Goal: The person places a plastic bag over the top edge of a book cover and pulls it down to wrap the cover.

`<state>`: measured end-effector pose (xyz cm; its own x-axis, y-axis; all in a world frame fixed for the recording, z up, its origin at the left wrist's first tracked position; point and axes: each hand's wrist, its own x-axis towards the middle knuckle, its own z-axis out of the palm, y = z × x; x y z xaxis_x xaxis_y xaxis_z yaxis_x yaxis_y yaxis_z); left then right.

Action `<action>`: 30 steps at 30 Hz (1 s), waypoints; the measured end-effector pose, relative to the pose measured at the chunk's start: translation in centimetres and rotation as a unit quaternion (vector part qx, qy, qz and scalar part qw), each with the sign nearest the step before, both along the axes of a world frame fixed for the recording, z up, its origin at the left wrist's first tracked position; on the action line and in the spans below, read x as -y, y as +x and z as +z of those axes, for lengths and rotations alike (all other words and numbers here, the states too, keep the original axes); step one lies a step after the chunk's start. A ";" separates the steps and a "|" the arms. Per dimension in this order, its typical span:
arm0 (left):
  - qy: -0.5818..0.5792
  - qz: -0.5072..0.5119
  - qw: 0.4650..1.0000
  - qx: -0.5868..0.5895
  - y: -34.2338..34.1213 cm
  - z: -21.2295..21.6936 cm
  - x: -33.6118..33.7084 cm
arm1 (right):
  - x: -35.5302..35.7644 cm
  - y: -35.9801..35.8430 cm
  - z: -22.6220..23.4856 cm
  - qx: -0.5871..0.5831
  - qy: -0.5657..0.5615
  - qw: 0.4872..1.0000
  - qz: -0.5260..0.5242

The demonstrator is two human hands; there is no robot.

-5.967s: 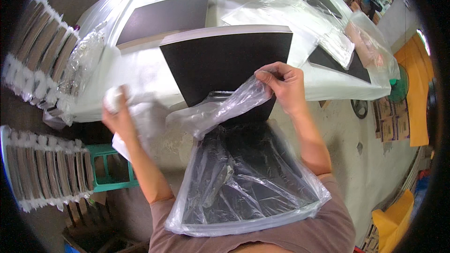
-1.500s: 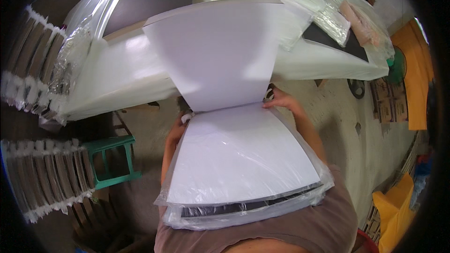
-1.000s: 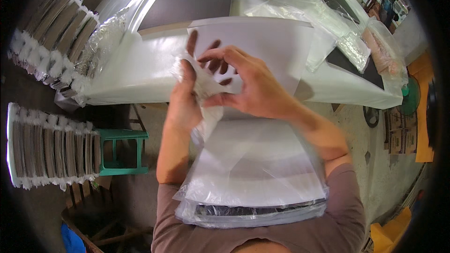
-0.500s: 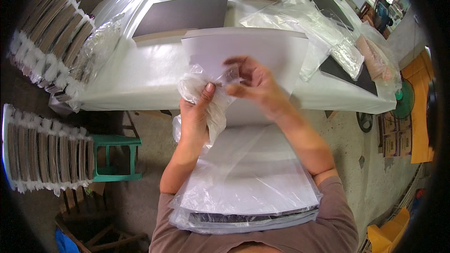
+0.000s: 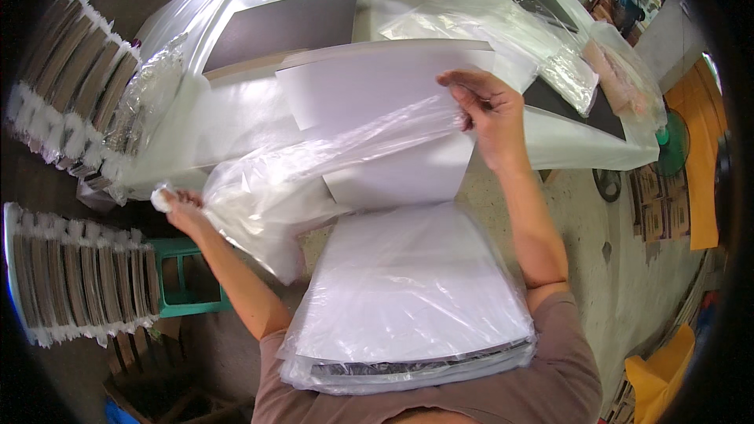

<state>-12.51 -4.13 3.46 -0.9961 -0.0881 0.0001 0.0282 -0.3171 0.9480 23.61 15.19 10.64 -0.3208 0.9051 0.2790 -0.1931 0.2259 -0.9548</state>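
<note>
A clear plastic bag (image 5: 267,180) is stretched out between my two hands, above my lap and the near table edge. My left hand (image 5: 182,208), out to the left, is closed on a bunched part of it. My right hand (image 5: 487,106), raised higher at the right, pinches the other end. Behind the bag, a white sheet stack (image 5: 385,78) leans over the table edge and slopes down toward me. On my lap lies a plastic-wrapped stack (image 5: 416,290) of white sheets, with a dark layer showing at its near edge.
The table (image 5: 169,126) has a pale plastic cover. On it are a dark board (image 5: 287,27) and loose plastic bags (image 5: 471,23). Bagged bundles (image 5: 75,71) rise at the far left; more bundles (image 5: 82,275) sit beside a green stool (image 5: 188,275). A green fan (image 5: 674,145) stands right.
My hands have moved apart, left hand outward to the left, right hand to the right. The crumpled plastic bag has been drawn out lengthwise between them.
</note>
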 end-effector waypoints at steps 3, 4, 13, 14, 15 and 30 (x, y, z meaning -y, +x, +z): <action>-0.166 -0.010 0.959 -0.228 -0.9 0.9 3.2 | 0.0 1.4 0.1 0.032 0.002 0.999 0.015; -0.232 0.021 0.914 -0.331 0.3 2.3 2.4 | 0.2 1.3 0.1 0.047 0.013 0.999 0.011; -0.036 -0.581 0.782 -0.223 21.2 8.8 -8.8 | 1.9 -1.9 -0.2 0.031 0.168 0.985 0.040; -0.056 -0.601 0.769 -0.209 21.2 8.6 -9.0 | 1.9 -2.0 -0.2 0.033 0.173 0.983 0.044; -0.076 -0.621 0.756 -0.195 21.2 8.1 -9.2 | 2.0 -2.0 -0.3 0.035 0.178 0.982 0.048; 0.041 -0.852 0.521 0.022 18.8 7.5 -7.0 | 0.6 1.3 -0.2 -0.225 -0.199 0.881 0.365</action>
